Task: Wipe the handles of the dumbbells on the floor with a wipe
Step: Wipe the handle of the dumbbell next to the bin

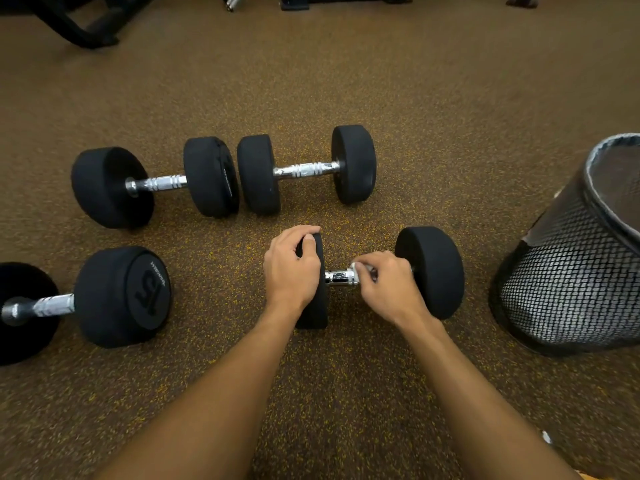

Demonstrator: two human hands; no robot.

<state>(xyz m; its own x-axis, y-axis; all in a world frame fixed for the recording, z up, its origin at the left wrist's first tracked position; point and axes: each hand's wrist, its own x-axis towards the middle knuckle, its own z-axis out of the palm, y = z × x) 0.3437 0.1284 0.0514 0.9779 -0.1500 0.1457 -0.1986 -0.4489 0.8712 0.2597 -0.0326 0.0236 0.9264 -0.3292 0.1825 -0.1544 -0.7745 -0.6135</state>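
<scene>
Four dumbbells lie on the floor [346,81]. The person works on the near dumbbell [429,271], the one closest to them. It lies just beside a black mesh bin [561,289].

The left hand [292,271] curls over the top of its left weight and holds it. The right hand [388,289] pinches a small white wipe [356,266] and presses it on the shiny handle [337,277], toward the right end. Only a bit of the wipe shows by the fingers.

So the step in hand looks like wiping this handle. The part next to the left weight is bare. For the next move, I think the wipe needs to slide along to that end. It also needs to go round the bar to reach the under side. The left hand should hold firm, because round weights can roll.

The far-left dumbbell [107,187] and the far-right dumbbell [353,164] lie end to end, farther off. The left dumbbell [121,296] lies well apart, partly out of view. I cannot tell if their handles are clean.
</scene>
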